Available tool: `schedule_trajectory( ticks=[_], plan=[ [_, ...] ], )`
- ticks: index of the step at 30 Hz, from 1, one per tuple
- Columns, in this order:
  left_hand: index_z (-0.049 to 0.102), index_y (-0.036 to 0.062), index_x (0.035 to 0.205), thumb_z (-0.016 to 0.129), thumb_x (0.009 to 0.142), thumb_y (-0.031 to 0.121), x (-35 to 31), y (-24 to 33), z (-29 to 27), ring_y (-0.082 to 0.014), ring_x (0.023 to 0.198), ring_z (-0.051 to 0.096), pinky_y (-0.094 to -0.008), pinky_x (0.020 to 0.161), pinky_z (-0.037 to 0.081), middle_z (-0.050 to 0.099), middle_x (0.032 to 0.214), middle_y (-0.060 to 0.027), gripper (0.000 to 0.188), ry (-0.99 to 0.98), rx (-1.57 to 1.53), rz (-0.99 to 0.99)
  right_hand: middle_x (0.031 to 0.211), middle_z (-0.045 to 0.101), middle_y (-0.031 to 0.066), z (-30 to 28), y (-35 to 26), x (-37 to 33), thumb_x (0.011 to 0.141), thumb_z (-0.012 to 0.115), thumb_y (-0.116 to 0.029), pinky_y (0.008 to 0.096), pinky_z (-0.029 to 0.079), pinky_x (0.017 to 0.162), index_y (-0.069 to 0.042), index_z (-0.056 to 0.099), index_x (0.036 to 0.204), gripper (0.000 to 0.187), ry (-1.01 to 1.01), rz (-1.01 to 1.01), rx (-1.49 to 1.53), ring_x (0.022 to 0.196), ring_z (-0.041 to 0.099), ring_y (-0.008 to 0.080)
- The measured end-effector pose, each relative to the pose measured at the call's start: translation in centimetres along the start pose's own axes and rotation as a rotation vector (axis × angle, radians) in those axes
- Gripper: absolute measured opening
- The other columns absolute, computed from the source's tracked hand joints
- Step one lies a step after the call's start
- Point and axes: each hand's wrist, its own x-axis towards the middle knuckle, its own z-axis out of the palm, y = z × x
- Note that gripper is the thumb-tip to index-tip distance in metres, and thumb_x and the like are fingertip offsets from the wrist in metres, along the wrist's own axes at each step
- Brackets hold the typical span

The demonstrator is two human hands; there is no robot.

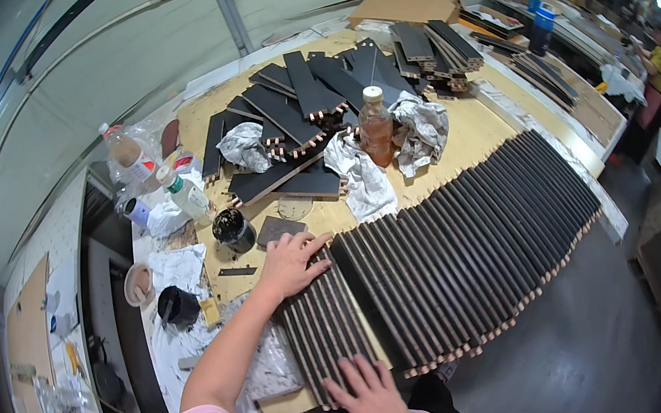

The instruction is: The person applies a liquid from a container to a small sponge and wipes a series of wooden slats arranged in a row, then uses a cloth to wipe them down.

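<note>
Black slats (pixel 323 327) lie side by side in a narrow row under our hands. Our left hand (pixel 296 264) rests at the row's far end, fingers spread; our right hand (pixel 373 395) lies on its near end, fingers fanned, both unclenched. Just right of them, a longer row (pixel 463 254) crosses the counter (pixel 476 126). Beyond our left hand we see a pot (pixel 236 236), a bottle (pixel 377 134) and crumpled rags (pixel 366 182).

Pale greenish wall (pixel 162 50), grey floor (pixel 555 326)
</note>
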Motion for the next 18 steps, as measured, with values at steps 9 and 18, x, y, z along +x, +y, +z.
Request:
schedule_trajectory(
  ticks=[9,18],
  plan=[
    [0.071,0.0326,0.167,0.075,0.112,0.062,-1.5,-3.2,0.6,-0.0379,0.127,0.066,-0.0527,0.110,0.055,0.076,0.139,-0.0106,0.063,0.000,-0.105,0.040,0.186,0.049,0.0201,10.1,-6.3,2.6,0.090,0.090,-0.069,0.0894,0.016,0.133,-0.027,0.074,0.165,0.088,0.367,0.396,-0.213,0.176,0.033,0.0578],
    [0.066,0.0254,0.173,0.076,0.112,0.060,-4.2,-3.2,-0.2,-0.0415,0.130,0.065,-0.0551,0.115,0.055,0.073,0.151,-0.0159,0.071,-0.185,-0.169,0.019,0.171,0.062,0.0211,13.0,-9.0,1.4,0.082,0.089,-0.064,0.0831,0.016,0.136,-0.024,0.081,0.152,0.081,0.585,0.406,-0.177,0.168,0.044,0.0565]
  ],
)
